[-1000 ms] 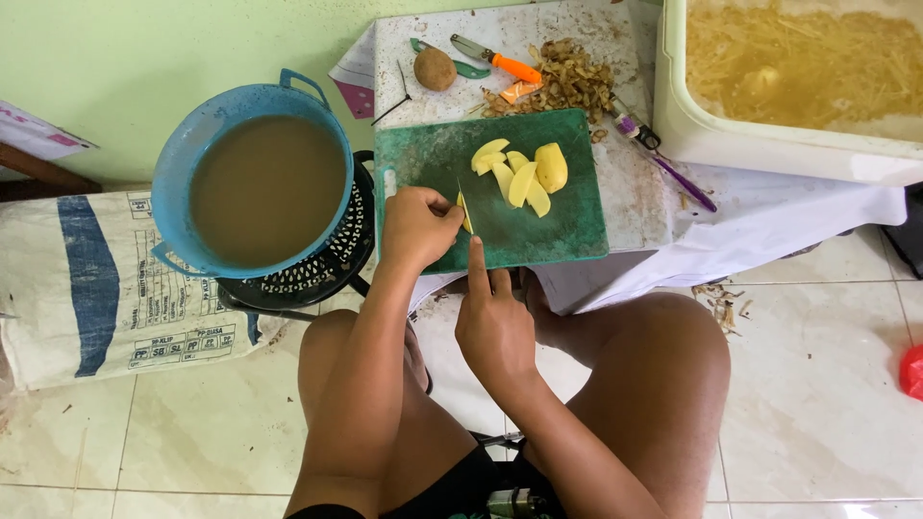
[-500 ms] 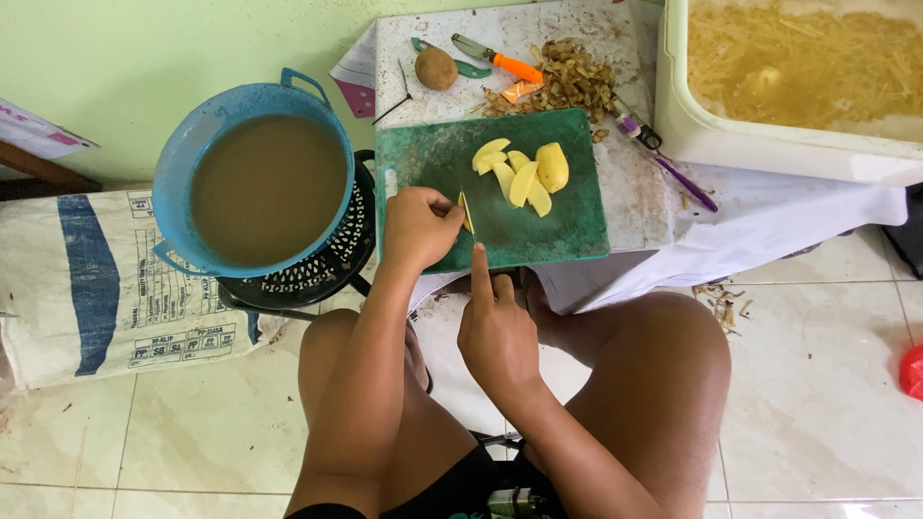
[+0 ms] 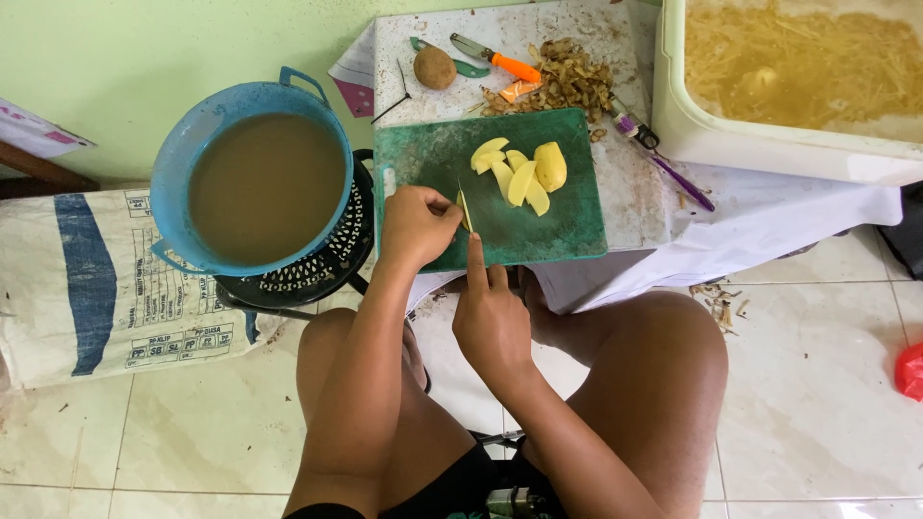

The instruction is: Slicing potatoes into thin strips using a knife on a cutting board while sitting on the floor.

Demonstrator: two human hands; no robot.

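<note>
Left hand (image 3: 415, 224) pinching potato slice (image 3: 465, 209), long axis upright on green board (image 3: 433, 159)

A seated person's left hand (image 3: 415, 223) pins a thin potato slice (image 3: 465, 209) on a green cutting board (image 3: 567, 226) while the right hand (image 3: 492, 317) guides a knife along it. Cut yellow potato pieces (image 3: 524, 171) lie mid-board. A blue pot (image 3: 252, 183) of brown liquid stands just left, with an unpeeled potato (image 3: 435, 67) and peelings (image 3: 567, 79) beyond.

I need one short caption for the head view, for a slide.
Left hand steadies a potato slice on a green cutting board.
</note>
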